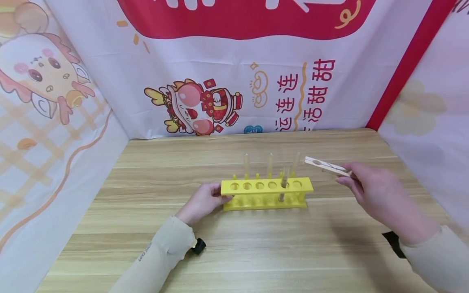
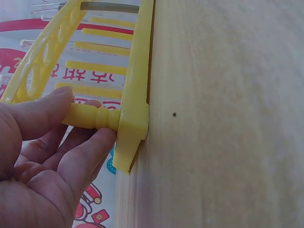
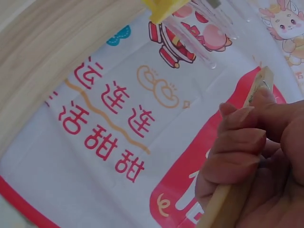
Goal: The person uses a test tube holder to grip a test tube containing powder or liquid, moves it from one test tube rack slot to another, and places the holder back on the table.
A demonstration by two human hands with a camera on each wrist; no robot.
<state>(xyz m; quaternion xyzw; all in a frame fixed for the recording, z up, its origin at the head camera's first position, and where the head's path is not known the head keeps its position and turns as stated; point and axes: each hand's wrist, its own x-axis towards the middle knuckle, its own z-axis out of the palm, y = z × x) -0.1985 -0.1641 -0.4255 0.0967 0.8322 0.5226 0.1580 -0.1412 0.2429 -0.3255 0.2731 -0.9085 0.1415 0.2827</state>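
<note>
Rack (image 1: 266, 187) standing in one hand's grip, wooden clamp (image 1: 327, 165) hovering in the other's

Yellow and long, the rack is standing upright on the wood-grain table (image 1: 234, 250), with its row of round holes running from left to right. The left hand (image 1: 205, 199) is gripping its left end; in the left wrist view, thumb and fingers are pinching the yellow end post (image 2: 90, 117).

A darker-looking tube (image 1: 284, 175) is standing slightly tilted in the fifth hole from the left. Three clear tubes (image 1: 270, 166) are rising behind the row of holes, spaced apart, their rounded ends pointing up.

To the right of the rack, the right hand (image 1: 381, 199) is holding the clamp in the air. Its fingers are curling round the wood and its thumb is pressing against it. The clamp's far end is pointing left, appearing just beside the rightmost clear tube; whether the two are touching, I cannot tell.

Pale sleeves (image 1: 157, 250) are covering both forearms, with something black (image 1: 198, 246) showing beside each wrist. Behind the table, white cloth (image 1: 220, 51) is hanging, bearing a cartoon figure (image 1: 192, 108) and red characters (image 1: 287, 83); more printed cloth is flanking both sides.
</note>
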